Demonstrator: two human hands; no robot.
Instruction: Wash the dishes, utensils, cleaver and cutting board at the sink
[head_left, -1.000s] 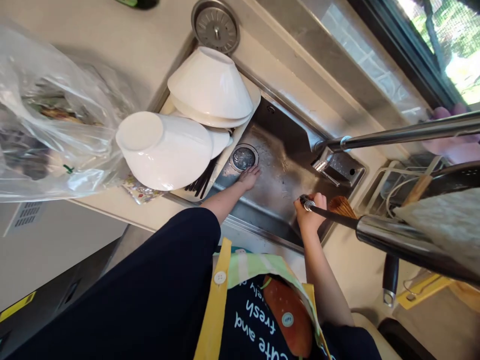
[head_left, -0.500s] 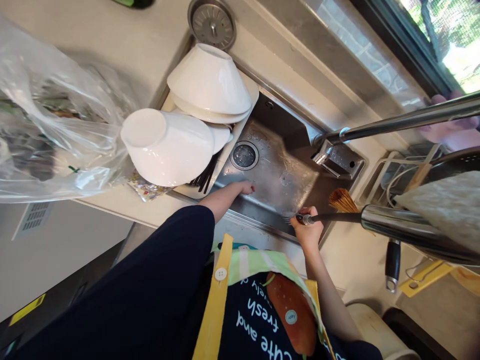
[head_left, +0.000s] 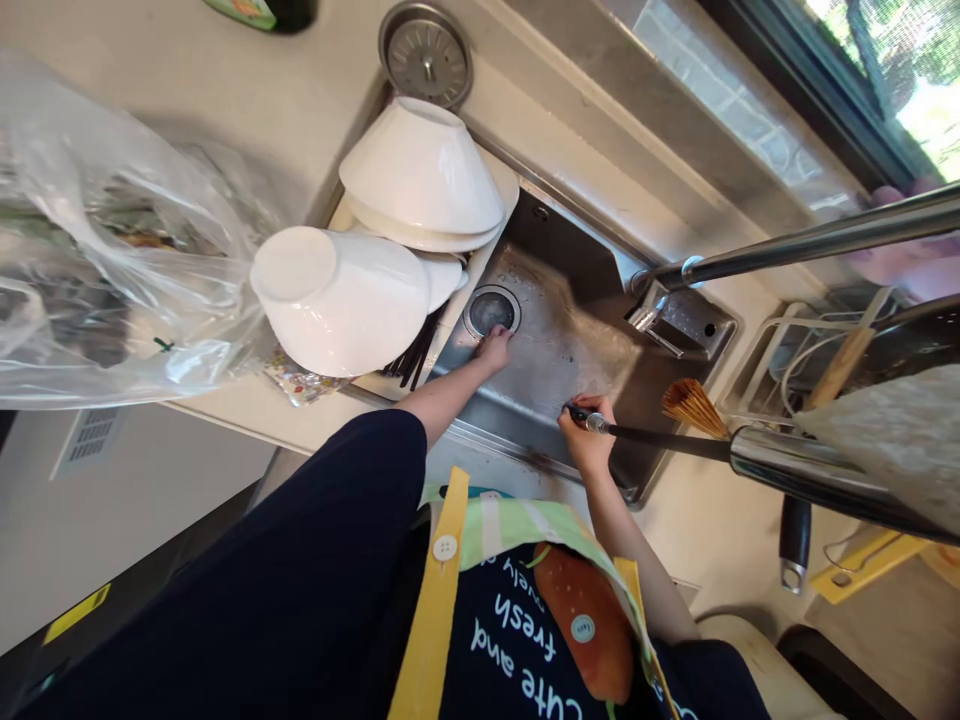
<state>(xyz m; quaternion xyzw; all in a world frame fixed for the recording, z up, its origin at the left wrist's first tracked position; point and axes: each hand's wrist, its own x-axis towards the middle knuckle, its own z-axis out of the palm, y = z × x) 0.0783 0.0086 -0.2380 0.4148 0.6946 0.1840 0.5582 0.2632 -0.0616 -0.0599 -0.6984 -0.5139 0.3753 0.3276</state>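
Note:
My left hand (head_left: 495, 350) lies open with its fingertips on the steel sink floor (head_left: 559, 350), just below the round drain (head_left: 491, 311). My right hand (head_left: 589, 432) is closed around a slim dark handle with a steel collar (head_left: 600, 423), which runs right toward a thick steel cylinder (head_left: 795, 470). A bamboo scrubbing whisk (head_left: 694, 408) sits close to that handle at the sink's right edge. Wet streaks mark the sink floor between both hands.
Upturned white bowls (head_left: 420, 170) stand on a cream tray (head_left: 480, 255) at the sink's far left, over dark sticks (head_left: 409, 350). A clear plastic bag (head_left: 112, 240) lies on the counter. A steel faucet (head_left: 795, 245) crosses above the sink, and a steel strainer plate (head_left: 425, 55) sits behind.
My right hand has slid left across the sink with the handle. My left hand has moved up toward the drain, and its fingers now rest closer to it.

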